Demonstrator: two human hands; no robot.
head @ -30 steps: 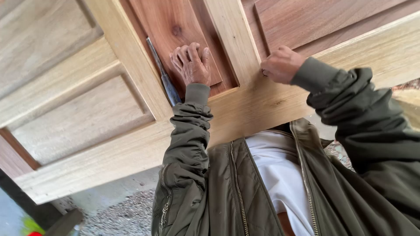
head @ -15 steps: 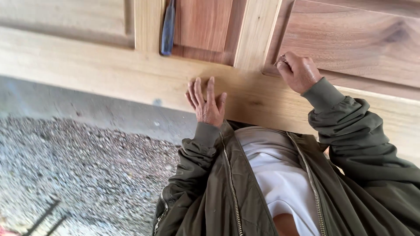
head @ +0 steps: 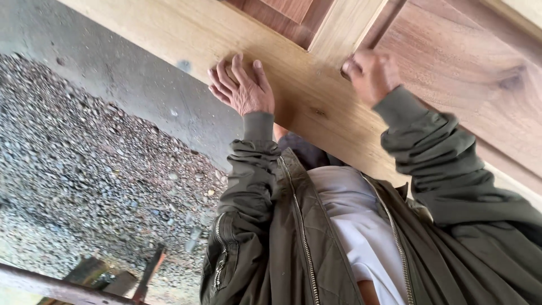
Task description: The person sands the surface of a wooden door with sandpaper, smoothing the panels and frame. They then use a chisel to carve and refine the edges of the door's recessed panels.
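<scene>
A wooden door lies flat in front of me, with a pale bottom rail (head: 169, 34) and reddish-brown panels (head: 468, 73). My left hand (head: 244, 86) rests flat on the pale rail near its edge, fingers spread, holding nothing. My right hand (head: 370, 72) is curled into a fist and presses on the wood where an upright pale strip (head: 344, 28) meets the rail, beside the panel's groove. Nothing shows inside the fist. Both arms wear olive jacket sleeves over a white shirt.
Below the door's edge runs a grey concrete strip (head: 130, 96), then loose gravel ground (head: 79, 164). At the bottom left are a rusty metal bar (head: 51, 285) and some wood scraps (head: 149, 271).
The view has swung down toward the door's edge and the ground. My left hand slid from the reddish panel onto the pale rail. A dark slim tool on the panel has left view.
</scene>
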